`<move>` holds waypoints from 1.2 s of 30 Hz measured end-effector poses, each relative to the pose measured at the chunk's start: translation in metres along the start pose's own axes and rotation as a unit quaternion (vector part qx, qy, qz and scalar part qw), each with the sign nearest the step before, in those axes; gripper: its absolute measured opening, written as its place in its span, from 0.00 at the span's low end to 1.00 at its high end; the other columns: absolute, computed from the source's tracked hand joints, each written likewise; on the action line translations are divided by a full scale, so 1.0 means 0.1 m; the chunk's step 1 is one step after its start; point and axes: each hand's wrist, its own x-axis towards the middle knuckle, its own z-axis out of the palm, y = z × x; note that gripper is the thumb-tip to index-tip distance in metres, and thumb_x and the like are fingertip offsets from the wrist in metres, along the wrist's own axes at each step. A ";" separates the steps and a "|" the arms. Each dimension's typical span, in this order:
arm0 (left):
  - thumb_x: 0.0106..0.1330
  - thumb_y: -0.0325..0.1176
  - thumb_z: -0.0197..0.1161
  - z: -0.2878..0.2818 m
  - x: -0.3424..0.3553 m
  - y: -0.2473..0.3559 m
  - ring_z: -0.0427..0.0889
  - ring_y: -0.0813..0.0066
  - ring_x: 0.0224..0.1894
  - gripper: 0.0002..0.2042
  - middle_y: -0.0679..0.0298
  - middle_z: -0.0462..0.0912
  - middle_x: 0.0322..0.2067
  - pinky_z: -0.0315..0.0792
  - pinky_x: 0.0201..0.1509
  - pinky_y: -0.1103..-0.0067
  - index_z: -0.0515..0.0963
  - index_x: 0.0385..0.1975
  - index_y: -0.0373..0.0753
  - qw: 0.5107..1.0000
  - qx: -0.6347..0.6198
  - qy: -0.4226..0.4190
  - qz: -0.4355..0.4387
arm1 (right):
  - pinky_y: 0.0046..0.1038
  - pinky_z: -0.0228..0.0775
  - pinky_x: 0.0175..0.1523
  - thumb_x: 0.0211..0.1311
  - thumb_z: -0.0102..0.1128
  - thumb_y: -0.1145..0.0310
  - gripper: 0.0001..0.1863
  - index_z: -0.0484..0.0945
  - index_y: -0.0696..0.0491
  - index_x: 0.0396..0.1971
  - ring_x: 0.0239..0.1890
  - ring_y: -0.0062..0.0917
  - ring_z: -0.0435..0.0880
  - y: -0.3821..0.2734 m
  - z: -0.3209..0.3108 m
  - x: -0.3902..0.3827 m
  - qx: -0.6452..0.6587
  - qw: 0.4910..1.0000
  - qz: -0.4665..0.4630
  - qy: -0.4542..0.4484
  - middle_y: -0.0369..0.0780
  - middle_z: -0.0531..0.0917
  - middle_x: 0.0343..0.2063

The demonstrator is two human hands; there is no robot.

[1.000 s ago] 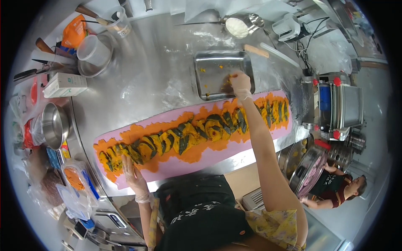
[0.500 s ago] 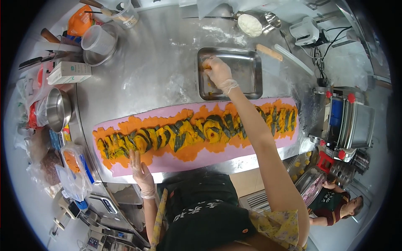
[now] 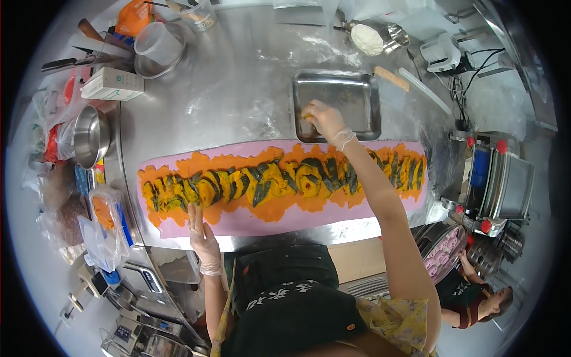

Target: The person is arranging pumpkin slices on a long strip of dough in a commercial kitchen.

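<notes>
A long sheet of pink dough lies across the steel table, spread with orange paste. Along its middle runs a row of yellow-orange pumpkin slices with dark green skins. My left hand, in a clear glove, rests its outstretched fingers on the dough's near edge at the left, touching the paste. Beyond the dough stands a shallow rectangular metal tray, with some residue on its bottom. Over the tray's near left part, my gloved right hand pinches a small yellow-orange bit.
A white carton, a steel bowl and knives sit at the left. A bowl of white powder stands at the back. At the right are a roller machine and a co-worker with a tray of pink pieces.
My right hand has come toward the tray's near side, fingers still pinched. My left hand stays at the dough's edge. The whole view has shifted slightly, and more of the co-worker's tray shows.
</notes>
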 end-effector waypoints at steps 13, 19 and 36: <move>0.61 0.11 0.50 -0.08 -0.01 -0.34 0.69 0.55 0.66 0.24 0.51 0.70 0.63 0.63 0.68 0.67 0.74 0.57 0.37 0.993 -0.090 0.055 -0.047 | 0.25 0.76 0.39 0.54 0.50 0.90 0.21 0.80 0.53 0.44 0.32 0.26 0.84 -1.96 0.47 -0.63 0.363 0.925 0.093 0.053 0.41 0.83 0.36; 0.60 0.11 0.51 -0.19 0.12 -0.50 0.73 0.54 0.62 0.25 0.52 0.72 0.62 0.70 0.62 0.69 0.74 0.57 0.40 0.993 -0.103 0.057 -0.020 | 0.27 0.75 0.36 0.55 0.61 0.79 0.07 0.83 0.54 0.33 0.32 0.29 0.83 -2.65 1.43 -0.56 0.319 0.935 0.152 0.035 0.39 0.82 0.33; 0.60 0.13 0.53 -0.50 0.15 -1.14 0.74 0.52 0.60 0.23 0.51 0.75 0.59 0.69 0.62 0.68 0.74 0.56 0.38 0.990 -0.139 0.017 0.006 | 0.44 0.51 0.71 0.57 0.52 0.72 0.23 0.75 0.55 0.56 0.71 0.36 0.59 -2.87 1.56 -0.87 -0.168 0.985 -0.037 0.027 0.41 0.69 0.64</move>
